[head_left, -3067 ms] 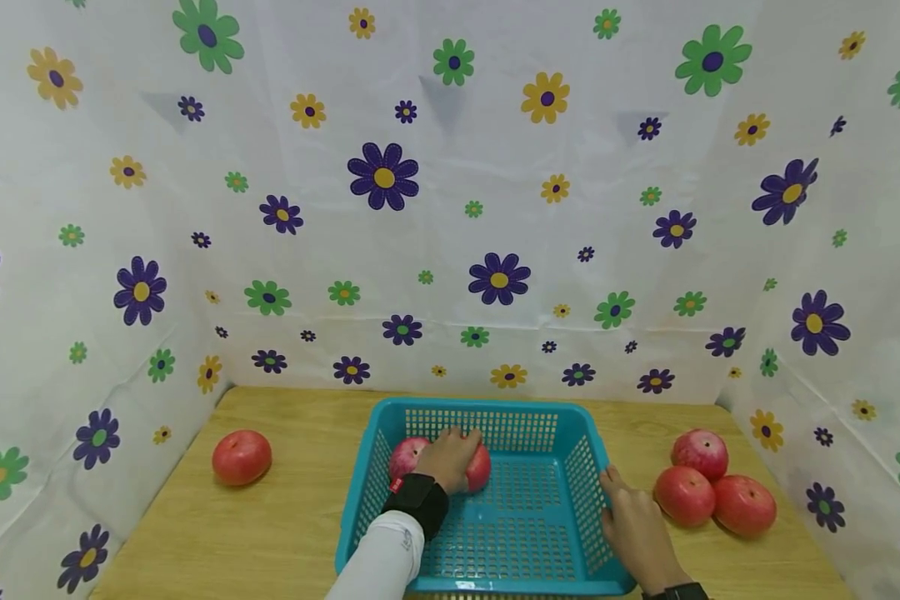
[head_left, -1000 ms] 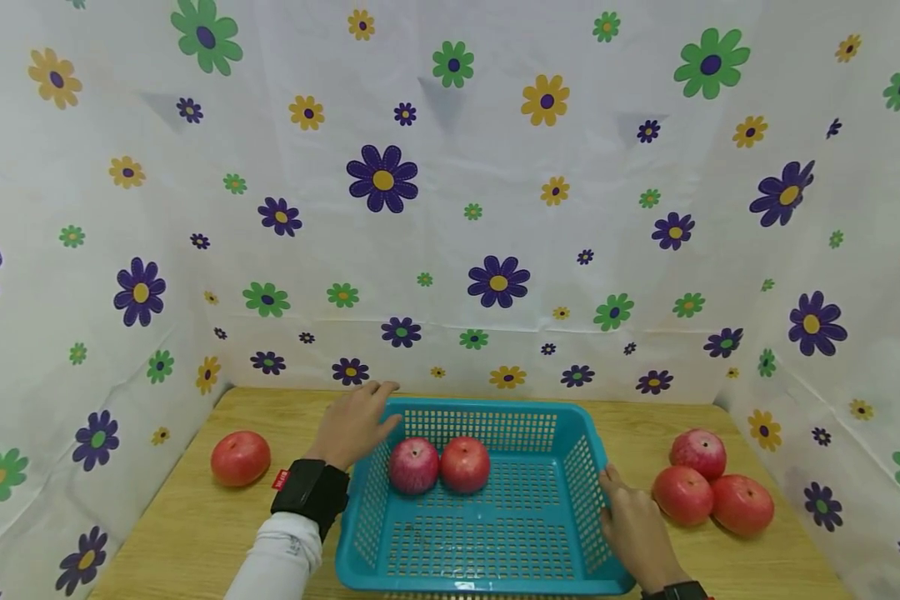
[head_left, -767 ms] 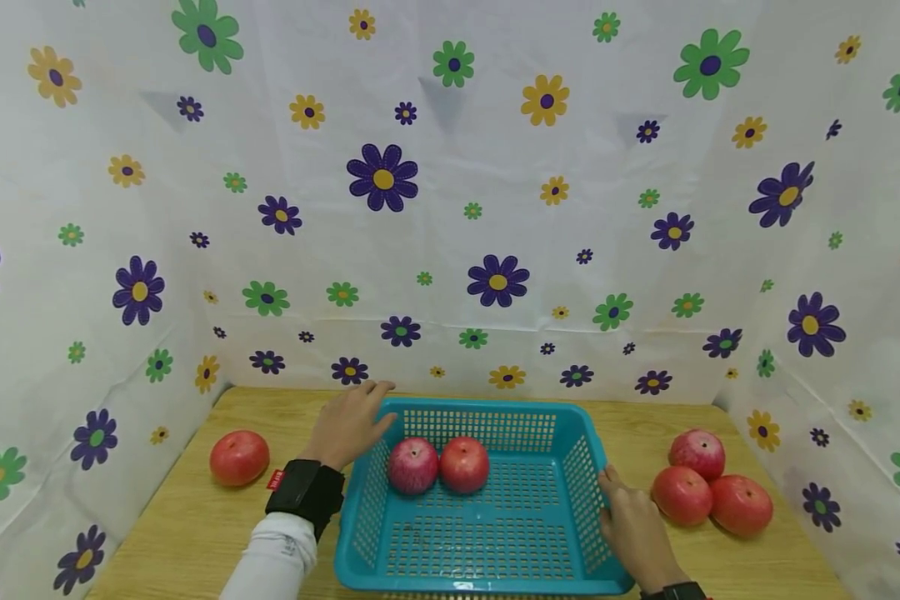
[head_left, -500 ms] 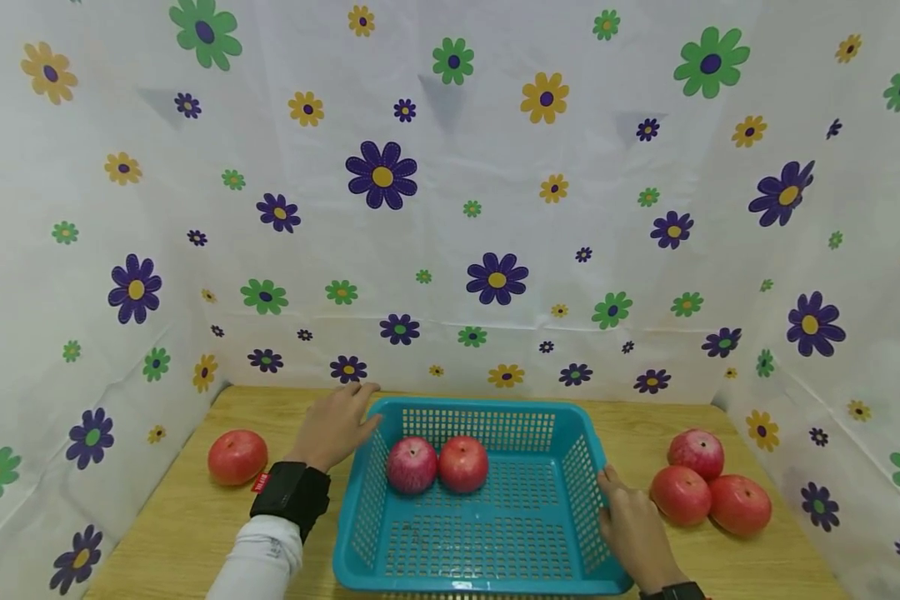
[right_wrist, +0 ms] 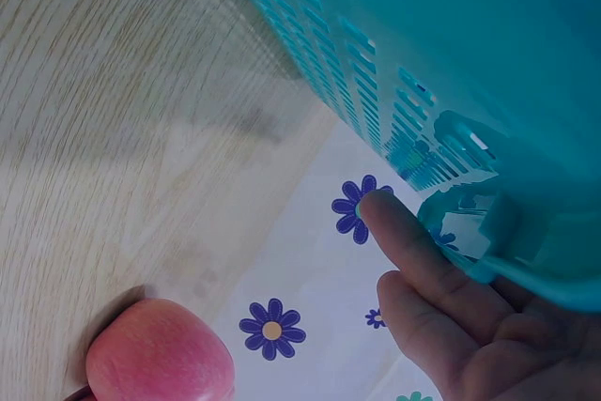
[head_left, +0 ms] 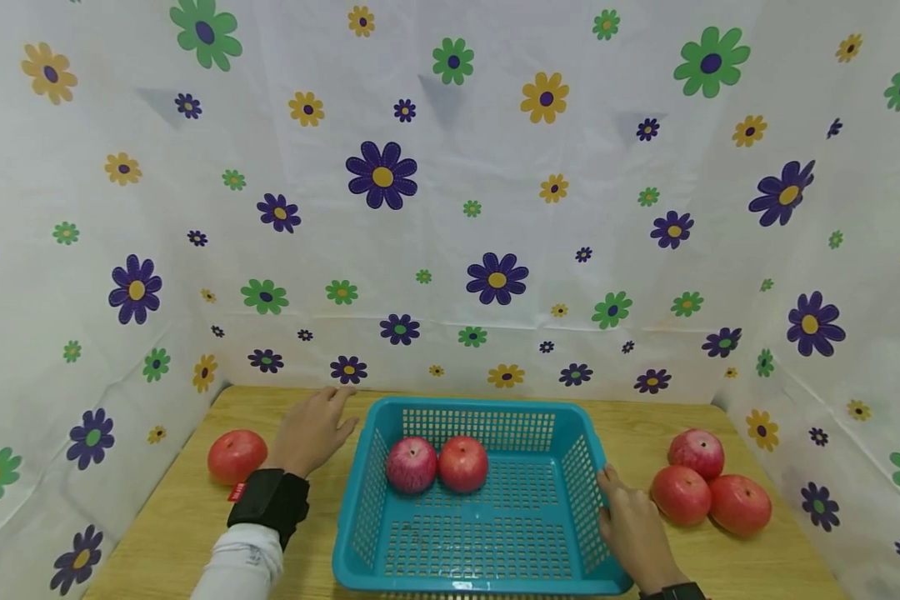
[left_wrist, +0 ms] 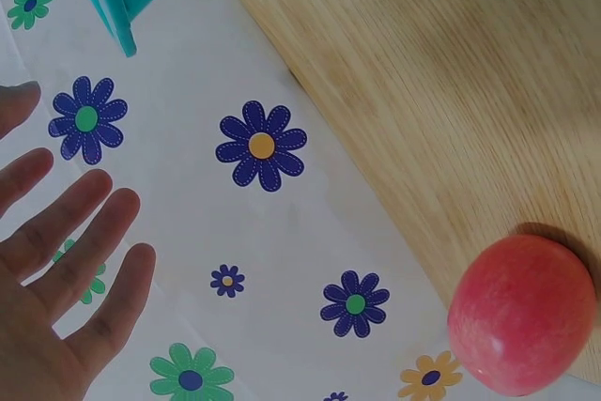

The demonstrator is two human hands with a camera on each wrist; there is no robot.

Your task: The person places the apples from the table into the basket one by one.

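White cloth (head_left: 570,267) printed with flowers walls in the back and sides of a wooden table (head_left: 165,533). On the table sits a blue basket (head_left: 525,517), a rectangular open tray whose long axis runs left to right, its short sides facing the two arms and its mouth upward. The left hand (head_left: 309,435) hangs above the table, between the basket and the lone fruit at left, with its fingers spread and nothing in its grasp. The right hand (head_left: 637,537) grips the basket's right rim, two fingers along the outside of the wall; the thumb's exact hold I cannot tell. The lone red fruit (head_left: 234,454) lies well left of the basket, squat, wider from side to side than tall. In the basket's left half, a streaked fruit (head_left: 411,468) and a plainer red fruit (head_left: 463,467) sit side by side, each with its marked end turned upward. Right of the basket, three fruits (head_left: 682,496) bunch together, the streaked one at the back showing its dark spot upward.
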